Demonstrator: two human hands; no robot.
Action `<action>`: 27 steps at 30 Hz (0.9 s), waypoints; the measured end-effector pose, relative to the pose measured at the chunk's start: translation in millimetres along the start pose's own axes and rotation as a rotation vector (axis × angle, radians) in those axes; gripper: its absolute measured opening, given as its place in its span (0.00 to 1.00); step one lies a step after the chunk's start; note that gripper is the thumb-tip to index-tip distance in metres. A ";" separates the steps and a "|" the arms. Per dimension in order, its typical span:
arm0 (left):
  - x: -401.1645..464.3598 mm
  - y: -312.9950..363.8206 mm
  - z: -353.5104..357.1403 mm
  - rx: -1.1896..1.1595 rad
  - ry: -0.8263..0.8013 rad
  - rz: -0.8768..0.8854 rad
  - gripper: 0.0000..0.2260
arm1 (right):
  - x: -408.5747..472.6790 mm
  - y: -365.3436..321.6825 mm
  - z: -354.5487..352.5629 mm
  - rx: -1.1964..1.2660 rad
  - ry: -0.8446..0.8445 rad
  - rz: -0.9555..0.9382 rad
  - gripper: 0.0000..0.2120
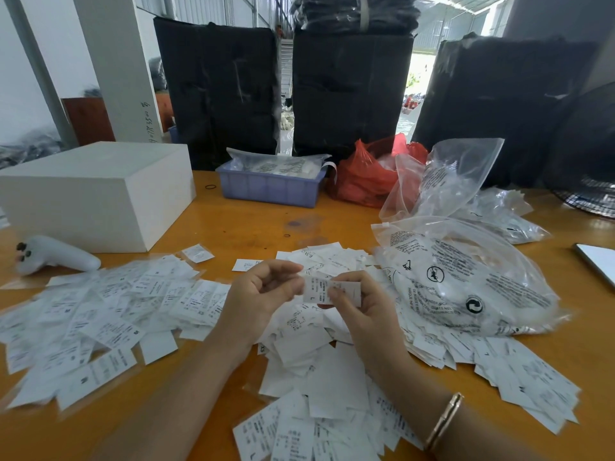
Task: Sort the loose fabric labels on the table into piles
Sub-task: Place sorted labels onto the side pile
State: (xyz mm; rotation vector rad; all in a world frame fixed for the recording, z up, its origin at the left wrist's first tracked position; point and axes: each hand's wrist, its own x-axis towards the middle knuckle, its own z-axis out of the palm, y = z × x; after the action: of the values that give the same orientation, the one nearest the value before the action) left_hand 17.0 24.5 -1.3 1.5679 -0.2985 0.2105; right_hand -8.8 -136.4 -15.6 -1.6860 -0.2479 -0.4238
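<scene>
Roughly midway, I'd judge: a spread pile of labels lies left on the table, while a larger unsorted heap sits beneath my wrists and runs right. My left hand and right hand each pinch an edge of 1 label above the heap, the other fingers curled. Most labels remain.

Bright backlit daylight, warped blurry edges

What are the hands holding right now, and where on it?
A white fabric label, held above the piles: the right hand pinches its right end, and the left hand touches its left edge.
</scene>
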 end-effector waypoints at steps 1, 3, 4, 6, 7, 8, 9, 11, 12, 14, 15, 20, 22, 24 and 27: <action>0.1 0.1 0.0 -0.001 0.000 -0.003 0.08 | 0.1 0.0 0.0 -0.006 0.000 0.003 0.09; 0.1 -0.5 -0.4 0.001 -0.006 -0.008 0.08 | -0.1 -1.0 -0.1 -0.014 -0.003 0.005 0.09; 0.3 -1.0 -0.5 0.008 -0.012 -0.011 0.08 | -0.3 -1.8 -0.1 -0.012 -0.011 0.009 0.09; 0.5 -2.6 -1.2 0.045 -0.028 -0.015 0.08 | -1.2 -3.3 0.6 -0.007 -0.042 0.024 0.10; 0.8 -3.4 -1.6 0.071 -0.041 -0.015 0.08 | -1.7 -3.9 1.1 -0.006 -0.059 0.029 0.12; 1.0 -4.2 -2.2 0.093 -0.060 -0.014 0.08 | -2.3 -4.3 1.4 -0.003 -0.070 0.035 0.13; 1.1 -4.9 -2.5 0.109 -0.084 -0.013 0.09 | -2.4 -4.3 1.5 -0.001 -0.076 0.041 0.13; 1.0 -5.7 -2.8 0.149 -0.126 -0.006 0.09 | -2.5 -4.8 0.7 -0.003 -0.074 0.055 0.14; 0.8 -5.7 -2.7 0.172 -0.143 0.001 0.10 | -2.4 -4.6 0.0 0.002 -0.068 0.063 0.14; 0.6 -5.1 -2.7 0.185 -0.168 0.001 0.10 | -1.3 -2.9 -1.5 0.032 -0.051 0.074 0.15; 0.6 -4.8 -2.8 0.172 -0.183 -0.010 0.10 | -0.5 -2.2 -1.8 0.053 -0.045 0.078 0.15; -0.6 -3.9 -3.0 0.201 -0.256 -0.041 0.12 | 1.6 -0.2 -2.8 0.036 -0.026 0.072 0.14; -0.9 -4.7 -2.9 0.193 -0.253 -0.032 0.12 | 0.6 -0.3 -2.9 -0.021 -0.053 0.060 0.14; -0.8 -6.0 -3.8 0.185 -0.240 -0.024 0.11 | 0.2 -0.5 -1.8 -0.103 -0.074 0.015 0.15; -0.4 -7.2 -5.3 0.199 -0.257 -0.024 0.10 | 0.7 -1.6 0.6 -0.199 -0.085 -0.061 0.17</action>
State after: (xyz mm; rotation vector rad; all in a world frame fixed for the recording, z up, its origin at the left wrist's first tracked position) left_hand 19.1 29.9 -8.1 1.7976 -0.4709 0.0190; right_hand -8.8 -135.6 -13.9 -1.8979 -0.3289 -0.4338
